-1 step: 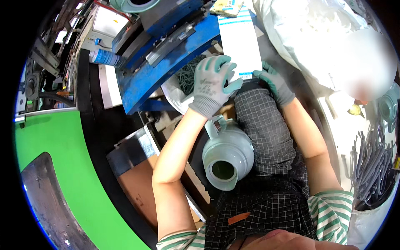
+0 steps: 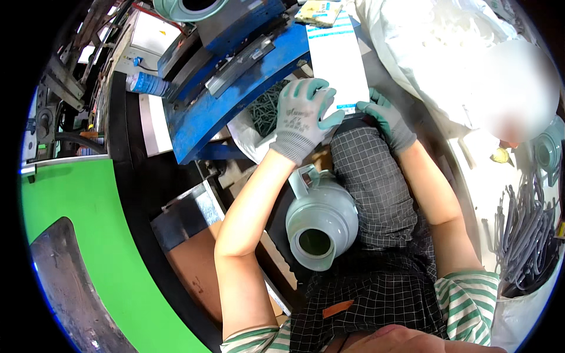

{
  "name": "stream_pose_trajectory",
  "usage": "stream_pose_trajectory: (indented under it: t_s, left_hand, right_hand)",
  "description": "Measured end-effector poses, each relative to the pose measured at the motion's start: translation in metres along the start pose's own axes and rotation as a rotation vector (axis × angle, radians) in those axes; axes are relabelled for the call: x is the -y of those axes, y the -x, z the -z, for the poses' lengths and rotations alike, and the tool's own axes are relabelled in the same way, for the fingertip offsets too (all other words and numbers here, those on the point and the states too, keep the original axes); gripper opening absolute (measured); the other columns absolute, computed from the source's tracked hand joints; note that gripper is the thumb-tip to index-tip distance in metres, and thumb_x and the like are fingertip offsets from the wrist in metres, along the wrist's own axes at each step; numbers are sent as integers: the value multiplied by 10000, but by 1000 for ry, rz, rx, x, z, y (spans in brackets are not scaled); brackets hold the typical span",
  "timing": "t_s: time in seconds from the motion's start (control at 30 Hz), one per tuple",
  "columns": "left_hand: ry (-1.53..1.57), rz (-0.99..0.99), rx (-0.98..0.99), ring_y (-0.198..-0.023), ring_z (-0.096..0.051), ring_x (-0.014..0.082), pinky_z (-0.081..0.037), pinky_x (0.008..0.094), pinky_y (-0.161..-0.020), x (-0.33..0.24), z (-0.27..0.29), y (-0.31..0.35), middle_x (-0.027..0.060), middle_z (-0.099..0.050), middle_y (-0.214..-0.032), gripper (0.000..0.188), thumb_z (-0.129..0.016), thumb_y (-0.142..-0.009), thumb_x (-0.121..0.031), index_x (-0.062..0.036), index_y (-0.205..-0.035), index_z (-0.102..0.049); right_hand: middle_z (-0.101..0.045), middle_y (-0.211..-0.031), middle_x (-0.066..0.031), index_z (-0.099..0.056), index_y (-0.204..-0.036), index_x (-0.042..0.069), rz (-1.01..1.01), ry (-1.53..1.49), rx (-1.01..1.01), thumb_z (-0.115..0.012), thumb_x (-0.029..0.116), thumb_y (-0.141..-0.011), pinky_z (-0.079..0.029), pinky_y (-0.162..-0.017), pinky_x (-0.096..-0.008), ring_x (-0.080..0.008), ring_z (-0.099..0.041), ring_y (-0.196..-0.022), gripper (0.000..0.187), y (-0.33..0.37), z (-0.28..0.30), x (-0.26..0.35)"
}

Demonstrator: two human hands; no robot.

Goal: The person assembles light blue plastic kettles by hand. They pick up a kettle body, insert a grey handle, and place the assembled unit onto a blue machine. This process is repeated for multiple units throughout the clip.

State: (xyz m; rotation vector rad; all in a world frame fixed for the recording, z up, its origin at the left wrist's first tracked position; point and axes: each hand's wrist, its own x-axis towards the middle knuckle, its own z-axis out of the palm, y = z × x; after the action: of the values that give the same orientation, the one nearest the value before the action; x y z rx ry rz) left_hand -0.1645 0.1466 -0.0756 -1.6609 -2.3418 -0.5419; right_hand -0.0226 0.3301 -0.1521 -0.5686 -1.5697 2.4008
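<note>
My left hand (image 2: 302, 117), in a pale grey glove with green fingertips, has its fingers curled at the lower left corner of a long white card (image 2: 336, 65) with blue bands. At the card's lower right corner my right hand (image 2: 385, 120), gloved alike, has its thumb and fingers bent round the edge. Partly hidden fingertips obscure the exact contact. Below my left wrist, beside my knee, rests a grey-green plastic jug body (image 2: 322, 220), its handle pointing away and its round mouth facing up.
A blue metal bench (image 2: 223, 112) spans the far side, with a yellow packet (image 2: 318, 13) by the card's far end. Under it a bag holds grey screws (image 2: 268, 109). On the right are a large white bag (image 2: 406, 47) and a bundle of grey strips (image 2: 524, 229).
My left hand has shifted very slightly to the right, and the white card a little to the left. The jug body has stayed in place.
</note>
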Motion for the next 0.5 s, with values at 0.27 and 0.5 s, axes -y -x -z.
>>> stream_pose_trajectory:
  t_s: [0.27,0.5]
  left_hand:
    - [31,14,39,-1221,-577,279,-384,501,-1144,3,-23,-8,21,-666,-1160,225,-787,-865,-407,-203,-958,-792]
    - [69,129,39,-1197,-594,290,-422,480,-1113,2,-10,-4,17,-682,-1124,150,-812,-847,-312,-178,-908,-783]
  right_hand:
    - [-713,-1095,-71,-654,-1227,-17,-14,-145,11,-676,101,-975,-529,-937,-270,-119,-663,-997,279,4,3,8]
    - [-711,-1100,-65,-647,-1270,-12,23,-118,52,-674,109,-982,-532,-890,-261,-110,-660,-997,314,-3,1,-1]
